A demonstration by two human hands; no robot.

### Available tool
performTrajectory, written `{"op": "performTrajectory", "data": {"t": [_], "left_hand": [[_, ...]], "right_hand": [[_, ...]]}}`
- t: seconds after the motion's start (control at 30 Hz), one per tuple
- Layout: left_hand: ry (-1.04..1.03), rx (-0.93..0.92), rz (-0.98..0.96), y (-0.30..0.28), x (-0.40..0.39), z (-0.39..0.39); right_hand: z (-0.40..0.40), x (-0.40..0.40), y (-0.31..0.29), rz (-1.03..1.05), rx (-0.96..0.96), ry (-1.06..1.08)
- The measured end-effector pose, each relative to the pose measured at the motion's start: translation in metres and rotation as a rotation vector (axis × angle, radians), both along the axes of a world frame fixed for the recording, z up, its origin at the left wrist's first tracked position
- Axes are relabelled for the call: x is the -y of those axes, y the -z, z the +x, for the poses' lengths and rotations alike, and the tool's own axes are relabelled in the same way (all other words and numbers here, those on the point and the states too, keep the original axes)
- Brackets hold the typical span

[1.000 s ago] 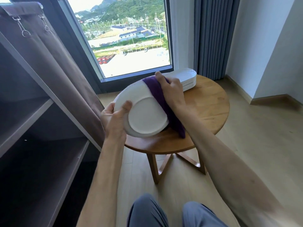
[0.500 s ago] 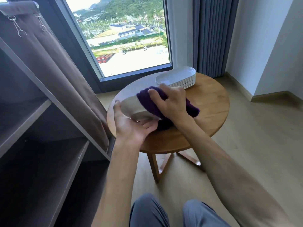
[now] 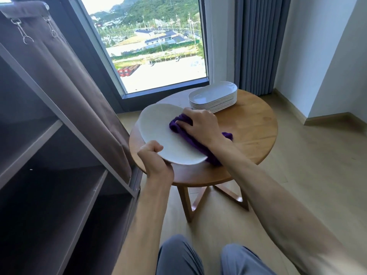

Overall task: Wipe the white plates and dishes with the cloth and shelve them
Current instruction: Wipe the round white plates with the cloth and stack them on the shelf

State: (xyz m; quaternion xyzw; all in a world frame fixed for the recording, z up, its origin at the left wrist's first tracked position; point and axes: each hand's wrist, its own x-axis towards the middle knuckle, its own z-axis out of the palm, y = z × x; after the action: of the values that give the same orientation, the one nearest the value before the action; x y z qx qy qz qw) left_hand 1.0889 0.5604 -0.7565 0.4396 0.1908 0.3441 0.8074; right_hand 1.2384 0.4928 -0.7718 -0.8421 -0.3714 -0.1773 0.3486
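My left hand (image 3: 155, 158) grips the near rim of a white oval plate (image 3: 158, 133), held face up over the left side of the round wooden table (image 3: 254, 132). On the plate's right part my right hand (image 3: 200, 127) holds a bunched purple cloth (image 3: 179, 126) and presses it down; the cloth's tail trails under my wrist onto the table. A stack of several white oval dishes (image 3: 213, 98) stands at the table's far side, beyond my right hand.
A dark shelf unit (image 3: 51, 175) with bare boards stands at the left, its brown fabric cover (image 3: 65, 86) hanging beside the table. Behind are a window and a grey curtain (image 3: 258, 44). Wooden floor lies to the right; my knees show at the bottom.
The plate has been turned from underside-up to face-up. My right hand with the cloth moved from the plate's edge onto its top surface. My left hand shifted to the near rim.
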Motion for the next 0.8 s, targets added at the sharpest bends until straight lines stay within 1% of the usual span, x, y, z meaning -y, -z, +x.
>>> {"op": "performTrajectory", "data": {"t": [0.07,0.17,0.23,0.33,0.37,0.43,0.53,0.57,0.6,0.67,0.73,0.8], "left_hand": [[0.059,-0.034,0.101,0.004,0.008,-0.005],[0.082,-0.135,0.158,0.003,0.01,-0.004],[0.071,-0.159,0.208,-0.003,0.011,-0.002],[0.076,-0.157,0.184,-0.011,0.012,-0.003],[0.066,-0.139,0.182,-0.011,0.012,-0.003],[0.061,-0.08,0.215,-0.007,0.009,-0.002],[0.006,0.008,0.259,0.001,-0.002,-0.002],[-0.028,0.021,0.232,0.0,-0.006,-0.003],[-0.047,0.038,0.202,0.002,-0.01,-0.002],[-0.075,0.078,0.17,0.001,-0.009,-0.002],[-0.154,0.129,0.09,-0.006,-0.005,-0.002],[-0.205,0.183,-0.01,-0.013,-0.007,0.0]], "right_hand": [[0.006,-0.005,-0.008,0.037,0.016,0.078],[0.005,-0.012,-0.012,0.113,0.007,0.111],[-0.003,-0.018,-0.014,0.184,-0.012,0.045],[-0.018,-0.027,-0.02,0.32,0.072,-0.121],[-0.019,-0.029,-0.021,0.348,0.095,-0.137],[-0.012,-0.029,-0.022,0.345,0.084,-0.081],[0.009,-0.021,-0.012,0.233,0.02,0.124],[0.012,-0.017,-0.007,0.223,-0.015,0.183],[0.013,-0.014,-0.002,0.225,-0.082,0.226],[0.01,-0.006,0.0,0.313,-0.333,0.229],[0.001,0.002,-0.005,0.563,-0.666,0.092],[-0.022,0.008,-0.002,0.831,-0.924,-0.061]]}}
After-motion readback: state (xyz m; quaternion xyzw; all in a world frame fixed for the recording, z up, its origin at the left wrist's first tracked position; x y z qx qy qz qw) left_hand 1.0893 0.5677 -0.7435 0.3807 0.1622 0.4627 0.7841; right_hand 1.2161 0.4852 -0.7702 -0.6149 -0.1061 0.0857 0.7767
